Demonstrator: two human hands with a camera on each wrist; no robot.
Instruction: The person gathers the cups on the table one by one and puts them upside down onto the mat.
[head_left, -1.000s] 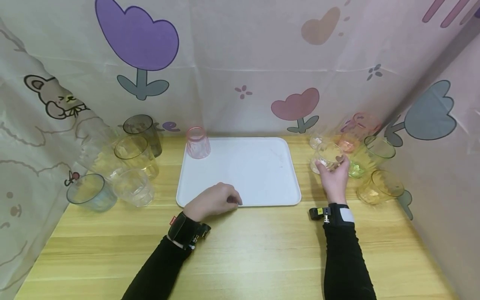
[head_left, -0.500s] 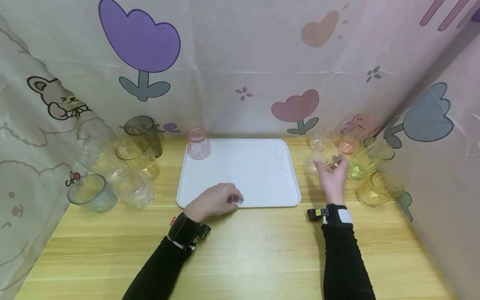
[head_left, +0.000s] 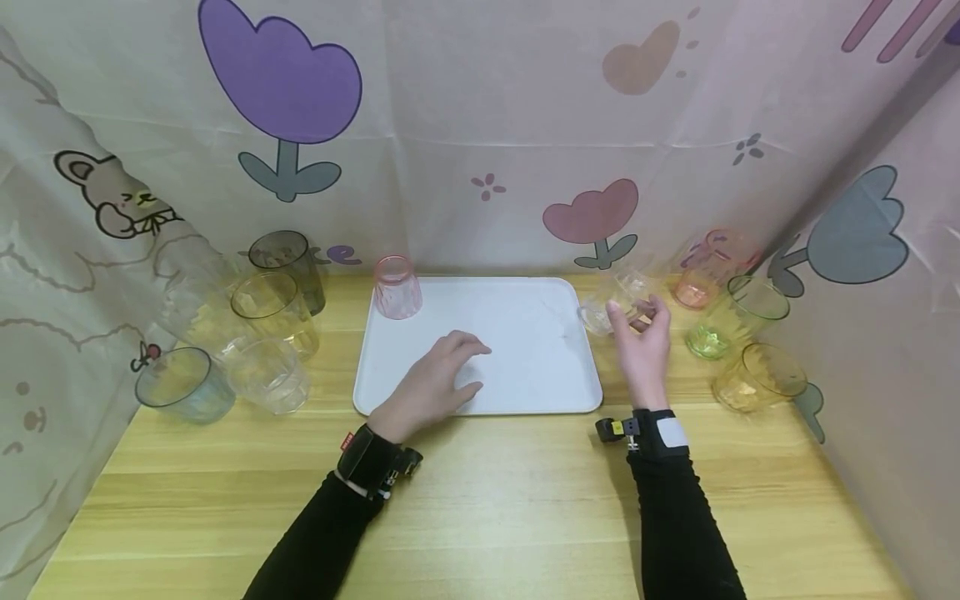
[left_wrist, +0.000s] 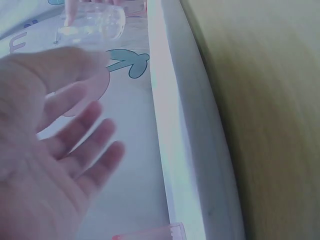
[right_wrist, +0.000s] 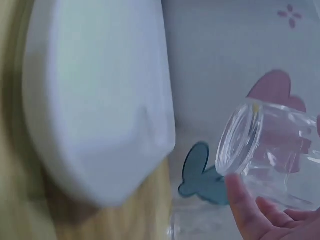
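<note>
My right hand (head_left: 645, 342) grips a clear glass (right_wrist: 280, 150) between thumb and fingers, beside the right edge of the white tray (head_left: 517, 367). The glass is tilted, its thick base toward the tray in the right wrist view. My left hand (head_left: 431, 383) hovers over the tray's front left part with fingers spread and nothing in them; the left wrist view shows the bare palm (left_wrist: 35, 165). At the tray's back left corner a pink ribbed glass (head_left: 397, 292) stands alone, and its edge also shows at the bottom of the left wrist view.
On the left stand a dark grey glass (head_left: 300, 279), an amber glass (head_left: 281, 317), a clear glass (head_left: 270, 379) and a bluish glass (head_left: 191, 392). To the right are a pinkish-orange glass (head_left: 697, 287), a green glass (head_left: 712, 333) and a yellow glass (head_left: 757, 383). A patterned curtain (head_left: 465, 100) closes the back.
My right hand has carried the clear glass left from the group on the right toward the tray, tipping it. My left hand has risen from the tray's front edge and spread its fingers.
</note>
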